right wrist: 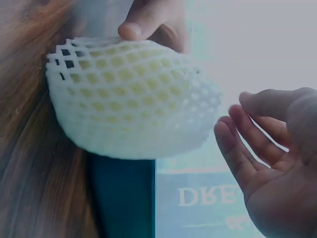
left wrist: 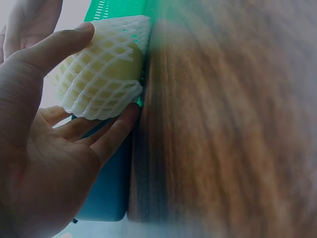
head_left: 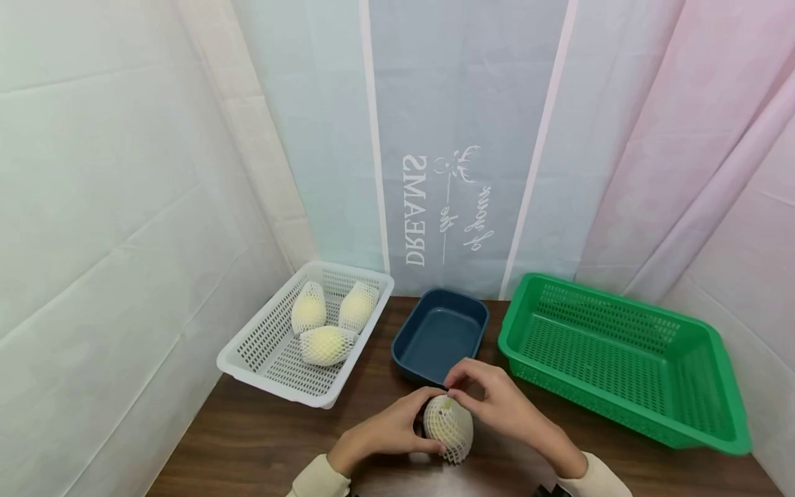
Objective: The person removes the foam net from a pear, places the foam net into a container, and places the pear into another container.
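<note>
A pale yellow fruit in a white foam net (head_left: 448, 428) stands low over the wooden table, near its front edge. My left hand (head_left: 397, 422) holds it from the left; in the left wrist view the thumb (left wrist: 64, 44) lies across the net and the other fingers curve beneath. At the top of the net is my right hand (head_left: 497, 400), with thumb and fingertips bent toward each other. The right wrist view shows a small gap between the right fingertips (right wrist: 228, 131) and the netted fruit (right wrist: 129, 99), and nothing visible between them.
A white basket (head_left: 304, 398) at left contains 3 more netted fruits (head_left: 327, 345). Behind my hands stands a dark blue tray (head_left: 441, 335). A large green basket (head_left: 596, 345) stands at right. Fabric curtains (head_left: 459, 138) enclose the brown wooden table (head_left: 248, 442).
</note>
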A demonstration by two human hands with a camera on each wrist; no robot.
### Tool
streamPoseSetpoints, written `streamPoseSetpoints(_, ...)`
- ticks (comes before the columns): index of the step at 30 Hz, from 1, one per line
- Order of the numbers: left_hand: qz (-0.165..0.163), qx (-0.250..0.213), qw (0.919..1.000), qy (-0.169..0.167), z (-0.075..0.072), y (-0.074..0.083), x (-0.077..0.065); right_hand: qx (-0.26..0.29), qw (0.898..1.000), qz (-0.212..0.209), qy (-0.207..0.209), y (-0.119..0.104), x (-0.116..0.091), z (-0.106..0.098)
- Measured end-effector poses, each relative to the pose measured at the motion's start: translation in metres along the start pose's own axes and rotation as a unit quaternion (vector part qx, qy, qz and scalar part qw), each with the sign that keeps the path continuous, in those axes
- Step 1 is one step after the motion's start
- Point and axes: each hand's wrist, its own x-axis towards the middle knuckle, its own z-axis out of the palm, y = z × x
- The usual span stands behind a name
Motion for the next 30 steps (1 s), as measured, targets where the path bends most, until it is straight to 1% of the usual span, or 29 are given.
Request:
streamPoseSetpoints(3,0.005,0.005,1.0000,-0.001,0.000,-0.001,-0.001,-0.014,0.999,-0.030,-0.025,-0.003,0.004,0.006)
streamPoseSetpoints(6,0.008,0.013,0.9999,0.000,0.000,-0.001,-0.002,-0.039,0.998,-0.037,-0.043,-0.006,0.005,0.010)
streamPoseSetpoints(9,0.004,0.017,0.9998,0.000,0.000,-0.002,-0.001,-0.058,0.997,-0.021,-0.055,-0.008,0.004,0.010)
streamPoseSetpoints(13,-0.004,0.013,0.9999,-0.002,0.000,-0.003,-0.001,-0.062,0.996,0.010,-0.067,-0.011,0.003,0.007)
streamPoseSetpoints(18,-0.015,-0.009,0.9998,-0.009,0.001,-0.004,0.000,-0.090,0.992,0.042,-0.081,-0.011,0.000,0.001)
streamPoseSetpoints(21,-0.018,-0.017,0.9996,-0.010,0.001,-0.004,0.000,-0.097,0.987,0.069,-0.107,-0.011,-0.001,-0.003)
streamPoseSetpoints(25,-0.024,-0.017,0.9995,-0.010,0.002,-0.003,0.001,-0.081,0.980,0.103,-0.150,-0.011,-0.003,-0.005)
streamPoseSetpoints(28,-0.025,-0.014,0.9995,-0.011,0.001,-0.002,0.001,-0.090,0.979,0.100,-0.156,-0.010,-0.004,-0.004)
streamPoseSetpoints(30,-0.023,-0.009,0.9996,-0.010,0.001,-0.002,0.001,-0.111,0.980,0.079,-0.147,-0.009,-0.006,-0.003)
